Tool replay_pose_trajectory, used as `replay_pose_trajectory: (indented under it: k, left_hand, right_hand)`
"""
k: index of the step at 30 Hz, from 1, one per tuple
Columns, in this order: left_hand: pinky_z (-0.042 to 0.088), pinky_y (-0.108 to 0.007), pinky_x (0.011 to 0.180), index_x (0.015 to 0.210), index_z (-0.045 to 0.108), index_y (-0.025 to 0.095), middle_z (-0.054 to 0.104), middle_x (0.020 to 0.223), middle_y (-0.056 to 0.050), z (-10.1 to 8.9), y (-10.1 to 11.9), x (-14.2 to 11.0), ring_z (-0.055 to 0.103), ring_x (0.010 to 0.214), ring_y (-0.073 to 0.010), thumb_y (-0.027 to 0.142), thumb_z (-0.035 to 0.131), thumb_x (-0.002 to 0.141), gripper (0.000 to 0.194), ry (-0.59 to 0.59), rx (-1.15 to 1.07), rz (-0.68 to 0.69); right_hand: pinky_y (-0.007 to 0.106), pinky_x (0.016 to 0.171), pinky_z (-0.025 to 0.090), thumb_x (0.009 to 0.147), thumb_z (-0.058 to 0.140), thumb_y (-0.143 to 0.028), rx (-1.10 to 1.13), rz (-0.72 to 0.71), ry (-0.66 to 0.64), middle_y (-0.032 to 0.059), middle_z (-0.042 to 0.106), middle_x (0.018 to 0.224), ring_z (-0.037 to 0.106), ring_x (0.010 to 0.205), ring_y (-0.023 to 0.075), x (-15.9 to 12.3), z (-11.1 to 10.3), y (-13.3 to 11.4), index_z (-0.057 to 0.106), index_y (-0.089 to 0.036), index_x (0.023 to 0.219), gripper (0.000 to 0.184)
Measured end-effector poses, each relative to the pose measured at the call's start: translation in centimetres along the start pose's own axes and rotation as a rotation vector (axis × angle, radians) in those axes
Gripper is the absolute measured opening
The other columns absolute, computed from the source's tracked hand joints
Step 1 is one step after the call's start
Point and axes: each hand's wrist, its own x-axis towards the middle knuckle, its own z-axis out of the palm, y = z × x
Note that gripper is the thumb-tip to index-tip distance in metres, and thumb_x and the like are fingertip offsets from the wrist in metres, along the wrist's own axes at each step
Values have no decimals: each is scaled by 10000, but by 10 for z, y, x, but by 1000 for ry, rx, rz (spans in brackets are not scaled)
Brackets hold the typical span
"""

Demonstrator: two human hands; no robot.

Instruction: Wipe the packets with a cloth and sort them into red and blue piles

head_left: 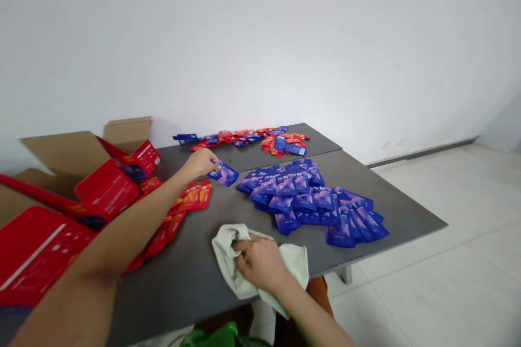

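Observation:
A blue pouch [226, 174] is pinched in my left hand [201, 162], held out over the table between the red pouches and the blue pile. My right hand [260, 258] presses on a pale cloth [226, 249] at the table's near edge, its fingers curled into the folds. To the right of the left hand lies a large pile of blue pouches [293, 187]. Overlapping red-orange pouches [195, 195] lie beneath and beside the left forearm, which hides some of them.
Open red boxes [108, 190] and brown cardboard flaps [61, 152] crowd the left side. Mixed red and blue pouches [248, 135] lie along the grey table's [191, 271] back by the white wall [260, 38]. Something green [223, 336] sits below the near edge.

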Motion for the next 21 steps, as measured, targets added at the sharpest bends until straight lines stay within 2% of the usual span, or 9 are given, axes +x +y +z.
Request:
replay_pose_trajectory:
  k: [4,7,9,11,12,14,16,19,21]
  left_hand:
    - [457,-219,670,861,765,210,743,839,-19,-41,-10,-47,656,750,-176,309,717,624,261,-190,-26,69]
    - [456,-205,723,893,757,230,741,894,4,-57,-11,-66,655,824,-175,299,762,562,338,-406,-110,180]
    - [454,-204,754,891,754,240,740,908,10,-51,-6,-74,651,857,-176,286,785,527,368,-554,-188,252]
    - [458,-210,760,859,752,234,740,882,6,-30,4,-81,652,835,-170,254,777,530,330,-668,-233,326]
    - [463,-216,752,839,747,227,739,861,2,-15,10,-86,652,804,-166,233,761,545,295,-688,-224,360]
    - [472,-237,735,808,732,209,736,831,-15,16,23,-97,647,748,-168,192,721,573,236,-630,-152,400]
    - [474,-274,789,831,720,199,731,886,-53,41,31,-110,646,811,-199,196,695,604,228,-511,-103,405]
    - [418,-345,953,1039,687,184,652,1164,-132,60,25,-134,574,1089,-263,272,658,676,374,-299,-170,400]
    - [374,-375,1020,1130,653,159,585,1269,-157,66,10,-153,512,1193,-275,296,618,712,441,-88,-301,346]
  right_hand:
    - [277,759,435,832,488,-258,49,1,28,33,685,958,635,834,188,-1,1,0,700,-291,1019,284]
    - [265,801,433,801,495,-200,234,-20,95,13,699,977,628,882,179,-6,5,0,707,-278,1011,308]
    - [263,828,433,776,498,-170,391,-49,184,6,710,971,623,895,174,-12,7,-1,712,-252,996,317]
    - [269,826,444,771,500,-176,516,-84,277,14,716,953,625,875,177,-18,6,-3,716,-226,975,302]
    - [271,819,451,780,497,-187,551,-98,308,18,716,949,627,867,178,-19,4,-5,718,-220,970,293]
    - [271,810,457,808,485,-208,546,-104,337,24,711,959,626,872,179,-20,-1,-10,716,-218,983,290]
    - [269,812,451,829,480,-218,433,-68,350,27,698,981,620,878,177,-16,-6,-15,711,-232,1017,299]
    - [261,795,438,846,486,-230,183,1,337,37,663,999,611,866,170,-8,-7,-21,701,-272,1056,304]
    - [261,760,440,863,481,-258,37,13,273,43,637,965,608,824,168,-3,-3,-25,695,-296,1061,295]
